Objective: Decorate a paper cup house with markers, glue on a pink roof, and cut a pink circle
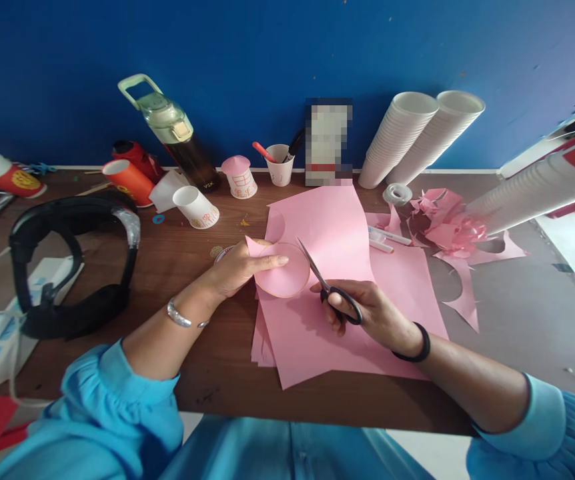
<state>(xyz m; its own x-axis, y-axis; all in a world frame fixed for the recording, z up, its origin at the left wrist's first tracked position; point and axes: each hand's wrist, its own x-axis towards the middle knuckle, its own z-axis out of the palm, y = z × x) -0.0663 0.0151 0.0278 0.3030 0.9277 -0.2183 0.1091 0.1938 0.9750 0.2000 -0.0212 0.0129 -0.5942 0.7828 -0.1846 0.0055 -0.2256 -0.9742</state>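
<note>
My left hand [242, 267] pinches a sheet of pink paper [325, 227], thumb on top, at a circle [287, 280] outlined on it. In my right hand [367, 307] is a pair of black-handled scissors [340, 303], fingers through the loops. The blades point up and left beside the circle's right edge; whether they touch the paper I cannot tell. More pink sheets [402, 280] lie beneath on the brown table. Partly hidden behind my left hand is a small round item [223, 255].
Pink scraps [460, 233], a tape roll [397, 194] and stacked white cups [400, 137] stand to the right. Along the back are a decorated cup with a pink cone roof [240, 179], a pen cup [281, 167] and a bottle [182, 147]. A black headset [75, 267] lies left.
</note>
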